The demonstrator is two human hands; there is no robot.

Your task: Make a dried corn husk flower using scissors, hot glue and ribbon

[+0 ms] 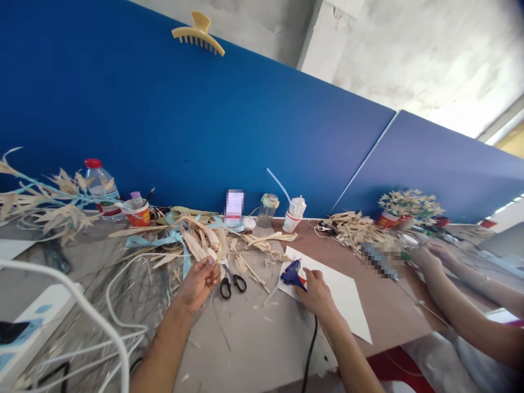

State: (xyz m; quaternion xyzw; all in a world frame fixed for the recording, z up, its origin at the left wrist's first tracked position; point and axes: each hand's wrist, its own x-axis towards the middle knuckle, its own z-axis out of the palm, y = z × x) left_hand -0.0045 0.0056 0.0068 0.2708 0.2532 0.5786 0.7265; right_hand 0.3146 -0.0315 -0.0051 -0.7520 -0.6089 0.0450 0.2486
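My right hand [317, 292] is wrapped around the handle of a blue glue gun [293, 274], whose nozzle points left over a white sheet [344, 295]. A black cord [311, 349] hangs from the glue gun. Bent fingers close my left hand [200, 281] in a pinch against a pile of dried husks [200, 237]; the small thing at its fingertips blends into the pale husks. Just right of that hand lie black-handled scissors [232, 285], their blades partly under the husks. Light blue ribbon [174, 238] runs through the pile.
A white power strip [41, 327] and looping white cables [118, 327] occupy the left, beside bundled wires. Along the blue partition [204, 120] stand a bottle [100, 188], a paper cup [138, 213], a phone [234, 207] and a jar [268, 210]. Another person's hands [428, 259] work at right.
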